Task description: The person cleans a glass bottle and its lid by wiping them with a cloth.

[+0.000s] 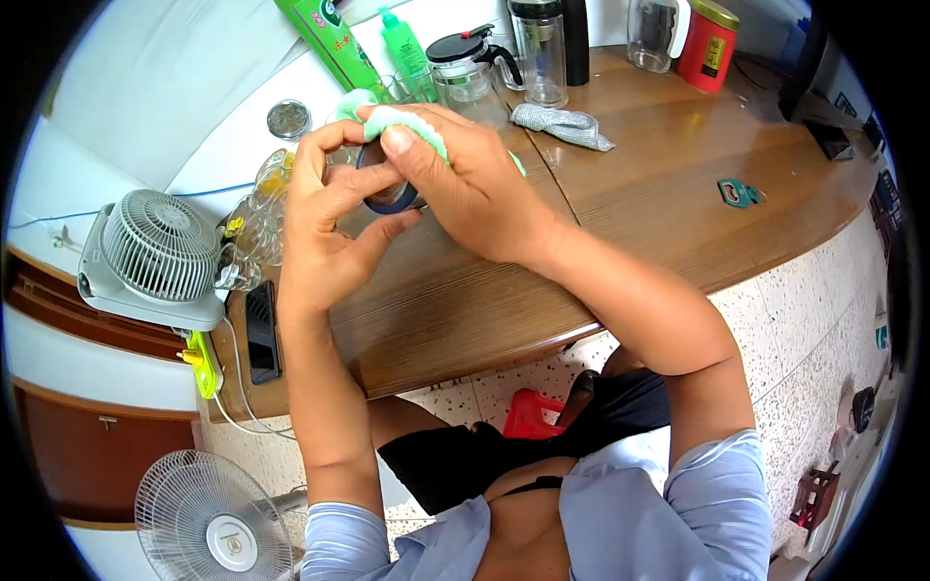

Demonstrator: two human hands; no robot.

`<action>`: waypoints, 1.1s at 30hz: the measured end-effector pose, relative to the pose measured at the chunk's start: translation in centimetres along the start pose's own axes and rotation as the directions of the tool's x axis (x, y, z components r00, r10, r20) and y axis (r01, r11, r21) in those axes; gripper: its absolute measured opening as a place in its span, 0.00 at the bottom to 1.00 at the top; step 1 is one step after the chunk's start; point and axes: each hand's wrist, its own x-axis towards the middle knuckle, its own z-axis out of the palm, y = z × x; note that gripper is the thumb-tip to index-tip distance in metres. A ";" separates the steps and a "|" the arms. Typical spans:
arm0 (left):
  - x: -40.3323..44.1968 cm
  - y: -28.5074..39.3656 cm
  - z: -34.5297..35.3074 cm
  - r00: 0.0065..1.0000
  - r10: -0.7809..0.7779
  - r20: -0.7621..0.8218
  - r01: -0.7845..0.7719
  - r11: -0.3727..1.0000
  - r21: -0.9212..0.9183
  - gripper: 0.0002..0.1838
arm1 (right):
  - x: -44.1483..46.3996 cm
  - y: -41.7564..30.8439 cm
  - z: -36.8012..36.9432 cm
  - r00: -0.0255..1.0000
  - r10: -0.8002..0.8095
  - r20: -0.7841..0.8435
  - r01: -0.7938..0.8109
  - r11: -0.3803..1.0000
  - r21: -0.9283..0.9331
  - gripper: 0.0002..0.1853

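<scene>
Both hands meet above the back left part of the wooden table. My left hand (334,208) is curled round a small dark-rimmed round lid or cup (391,199), its thumb below the rim. My right hand (475,179) pinches a light green cloth (397,120) against the top of that round object, thumb on the cloth. Part of the cloth hangs behind the fingers. The fingers hide much of the round object, so I cannot tell exactly what it is.
Behind the hands stand a glass teapot (465,68), a glass bottle (541,53), a green pump bottle (404,46) and a red tin (708,46). Glasses (262,218), a fan (160,242) and a phone (262,331) lie left. A grey cloth (562,126) lies behind.
</scene>
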 end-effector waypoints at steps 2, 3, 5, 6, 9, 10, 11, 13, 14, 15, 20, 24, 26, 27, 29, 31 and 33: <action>0.1 0.3 0.1 1.000 0.019 -0.013 -0.018 0.998 0.062 0.30 | -0.3 0.9 0.0 1.000 -0.003 0.007 0.003 1.000 -0.029 0.25; 0.2 0.3 0.1 0.999 0.045 -0.024 -0.042 0.994 0.099 0.31 | -0.5 1.2 -0.5 0.997 0.062 0.039 -0.061 0.997 -0.040 0.25; 0.3 0.0 0.0 0.998 0.058 -0.020 -0.055 0.990 0.132 0.31 | -0.5 2.2 -1.6 0.971 0.219 0.098 -0.212 0.974 -0.082 0.26; 0.2 -0.5 -0.4 0.999 0.044 -0.005 -0.043 0.991 0.128 0.32 | -0.4 2.9 -2.2 0.943 0.310 0.123 -0.297 0.948 -0.112 0.28; 0.1 -1.1 -0.7 1.000 0.009 -0.008 -0.008 0.996 0.089 0.32 | -0.8 7.4 -3.8 0.813 0.561 0.156 -0.534 0.825 -0.184 0.32; 0.1 -1.2 -0.6 1.000 -0.001 -0.017 0.002 0.997 0.071 0.32 | -0.9 8.4 -4.1 0.756 0.635 0.158 -0.604 0.770 -0.204 0.34; 0.1 -1.2 -0.5 0.999 -0.043 -0.028 0.044 0.998 0.037 0.32 | -1.2 9.4 -4.4 0.724 0.675 0.143 -0.641 0.734 -0.224 0.35; 0.3 -1.1 -0.3 0.991 -0.127 -0.047 0.125 0.992 -0.034 0.31 | -0.9 9.5 -4.7 0.654 0.748 0.111 -0.707 0.657 -0.262 0.36; 0.4 -0.8 0.0 0.989 -0.138 -0.058 0.134 0.989 -0.066 0.31 | -1.1 9.5 -4.7 0.675 0.734 0.081 -0.691 0.667 -0.279 0.36; 0.5 -0.5 0.4 0.986 -0.150 -0.068 0.143 0.985 -0.096 0.31 | -1.0 8.3 -4.4 0.695 0.717 0.055 -0.675 0.676 -0.296 0.36; 0.4 0.0 1.3 0.981 -0.167 -0.098 0.165 0.986 -0.024 0.34 | -0.6 4.1 -2.3 0.892 0.450 0.038 -0.448 0.892 -0.058 0.31; 0.3 0.3 1.1 0.991 -0.075 -0.112 0.083 0.994 0.069 0.36 | -0.2 0.9 -0.7 0.988 0.151 0.031 -0.153 0.984 0.090 0.27; 0.4 0.6 1.0 0.992 -0.032 -0.118 0.046 0.992 0.117 0.37 | -0.3 0.7 0.7 0.990 -0.057 -0.127 0.062 0.998 0.033 0.25; 0.5 0.7 1.1 0.993 -0.011 -0.115 0.027 0.991 0.134 0.38 | -0.4 1.3 0.6 0.994 -0.046 -0.101 0.045 0.999 -0.004 0.26; 0.6 0.8 1.2 0.994 0.006 -0.107 0.009 0.990 0.139 0.38 | -0.5 2.3 -0.6 0.998 0.056 0.006 -0.055 0.996 -0.067 0.26; 0.7 0.7 0.8 0.996 -0.002 -0.094 0.013 0.993 0.117 0.39 | -0.6 3.3 -2.0 0.966 0.236 0.105 -0.222 0.967 -0.129 0.29; 0.6 0.4 0.7 0.995 -0.017 -0.095 0.026 0.995 0.094 0.39 | -0.7 5.1 -3.0 0.903 0.408 0.136 -0.379 0.905 -0.194 0.31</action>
